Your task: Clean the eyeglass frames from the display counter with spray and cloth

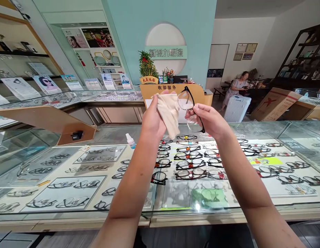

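My left hand [152, 119] holds a cream cleaning cloth [168, 113], its lower end hanging down over the glass counter. In my right hand [210, 120] is a pair of eyeglasses [186, 99] with a black upper rim, pinched near the middle of the frame and turned on end. One lens points up, close beside the cloth; the other hangs below my fingers. Whether cloth and lens touch, I cannot tell. A small white spray bottle [130, 141] with a blue-pink label stands on the counter, left of my left forearm.
Rows of eyeglasses [190, 164] lie inside the glass display counter [175, 215] beneath my arms. A slanted wooden panel [46, 115] rises at the left. Beyond are a wooden cash desk [172, 89], a white suitcase [237, 108], a large cardboard box [276, 104] and a seated person [238, 84].
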Demonstrator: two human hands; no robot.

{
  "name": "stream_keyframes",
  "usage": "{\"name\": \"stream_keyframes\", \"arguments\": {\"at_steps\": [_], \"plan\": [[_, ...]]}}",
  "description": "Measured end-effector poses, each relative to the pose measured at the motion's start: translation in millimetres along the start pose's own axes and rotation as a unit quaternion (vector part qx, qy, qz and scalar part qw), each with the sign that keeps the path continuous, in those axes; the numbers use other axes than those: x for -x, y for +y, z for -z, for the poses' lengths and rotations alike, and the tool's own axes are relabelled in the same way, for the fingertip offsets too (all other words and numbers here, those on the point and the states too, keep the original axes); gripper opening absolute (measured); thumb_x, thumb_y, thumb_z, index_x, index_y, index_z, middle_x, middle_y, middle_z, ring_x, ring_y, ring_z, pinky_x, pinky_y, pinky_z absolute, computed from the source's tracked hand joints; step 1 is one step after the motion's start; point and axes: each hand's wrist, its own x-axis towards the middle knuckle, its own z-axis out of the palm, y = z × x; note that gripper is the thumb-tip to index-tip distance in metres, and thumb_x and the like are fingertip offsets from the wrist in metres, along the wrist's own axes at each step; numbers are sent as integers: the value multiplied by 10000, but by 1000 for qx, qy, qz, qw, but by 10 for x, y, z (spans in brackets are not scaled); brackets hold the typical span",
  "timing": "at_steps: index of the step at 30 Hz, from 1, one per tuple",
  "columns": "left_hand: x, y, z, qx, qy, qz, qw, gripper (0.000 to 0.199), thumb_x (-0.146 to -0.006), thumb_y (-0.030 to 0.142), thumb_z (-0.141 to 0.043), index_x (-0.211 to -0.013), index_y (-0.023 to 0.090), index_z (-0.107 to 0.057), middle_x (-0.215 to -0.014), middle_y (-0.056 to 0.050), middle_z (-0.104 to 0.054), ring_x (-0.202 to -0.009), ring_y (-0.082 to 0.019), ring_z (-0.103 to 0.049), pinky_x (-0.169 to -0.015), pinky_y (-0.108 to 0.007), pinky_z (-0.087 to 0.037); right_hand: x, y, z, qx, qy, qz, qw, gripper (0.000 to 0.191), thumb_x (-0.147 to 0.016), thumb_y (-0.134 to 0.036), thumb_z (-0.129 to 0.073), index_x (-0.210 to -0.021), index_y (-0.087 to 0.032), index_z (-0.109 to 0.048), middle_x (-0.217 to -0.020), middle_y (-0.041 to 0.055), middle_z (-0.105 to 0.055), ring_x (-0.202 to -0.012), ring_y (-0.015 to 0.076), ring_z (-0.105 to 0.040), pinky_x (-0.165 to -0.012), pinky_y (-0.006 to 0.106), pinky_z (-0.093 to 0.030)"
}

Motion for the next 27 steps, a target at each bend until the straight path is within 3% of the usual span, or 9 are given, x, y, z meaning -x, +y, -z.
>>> {"name": "stream_keyframes", "arguments": {"at_steps": [3, 7, 10, 14, 18, 21, 23, 25, 27], "plan": [[21, -31, -41, -6, -6, 5, 1000, 504, -998, 704, -596, -1199, 267, -746, -1339, -104, -741, -1161, -257, -738, -887, -380, -642, 10, 62, -159, 233, 59, 113, 964, 262, -1012, -475, -681, -895, -241, -666, -944, 37, -712, -927, 200, -616, -915, 363, -485], [36, -115, -49, 12, -1, -9, 1000, 476, -1031, 666, -568, -1264, 286, -736, -1295, -88, -749, -1149, -228, -742, -919, -341, -627, 42, 138, -438, 569, 66, 172, 801, 168, -1071, -303, -532, -970, -209, -627, -1044, 125, -709, -956, 285, -570, -876, 427, -412], [23, -157, -6, 6, 14, -14, 1000, 486, -1030, 658, -575, -1292, 279, -730, -1333, -90, -743, -1144, -230, -745, -935, -338, -620, 76, 171, -596, 673, 31, 159, 722, 216, -1104, -229, -432, -1046, -181, -635, -1105, 170, -712, -1001, 326, -566, -860, 438, -391], [-35, -145, 104, -11, 34, -31, 999, 507, -1012, 684, -575, -1250, 266, -736, -1271, -97, -759, -1150, -244, -737, -920, -344, -620, 134, 212, -718, 719, 2, 149, 679, 249, -1105, -187, -399, -1100, -134, -642, -1125, 190, -693, -1005, 347, -576, -843, 446, -389], [-83, -59, 189, -11, 63, -94, 994, 502, -966, 720, -607, -1171, 278, -727, -1220, -90, -758, -1188, -247, -707, -939, -349, -603, 214, 132, -690, 705, -49, 125, 696, 232, -1087, -142, -398, -1073, -147, -629, -1101, 165, -695, -950, 315, -577, -819, 422, -381], [-39, 35, 157, -9, 117, -154, 981, 432, -966, 682, -613, -1148, 301, -708, -1183, -67, -750, -1079, -220, -690, -854, -331, -573, 283, -74, -500, 625, -76, 108, 770, 183, -1098, -202, -434, -1016, -197, -597, -1071, 114, -704, -894, 259, -560, -805, 383, -380], [35, 97, 93, -58, 135, -200, 969, 377, -976, 666, -620, -1112, 326, -707, -1077, -47, -737, -947, -204, -658, -781, -336, -538, 329, -241, -330, 546, -34, 107, 830, 157, -1107, -260, -451, -1022, -218, -577, -1011, 73, -686, -885, 232, -556, -793, 355, -385], [123, 150, 16, -169, 95, -270, 943, 366, -966, 667, -663, -1114, 336, -716, -1066, -42, -718, -956, -217, -642, -861, -384, -534, 371, -392, -175, 475, 12, 93, 875, 176, -1109, -334, -486, -990, -232, -567, -952, 43, -669, -840, 208, -545, -762, 339, -377], [200, 191, -52, -293, 15, -338, 894, 479, -867, 691, -787, -1174, 328, -727, -1203, -56, -707, -1147, -279, -634, -1069, -467, -493, 409, -506, -65, 408, 29, 96, 907, 221, -1110, -385, -511, -960, -238, -579, -966, 32, -678, -863, 194, -564, -776, 330, -382]]}}
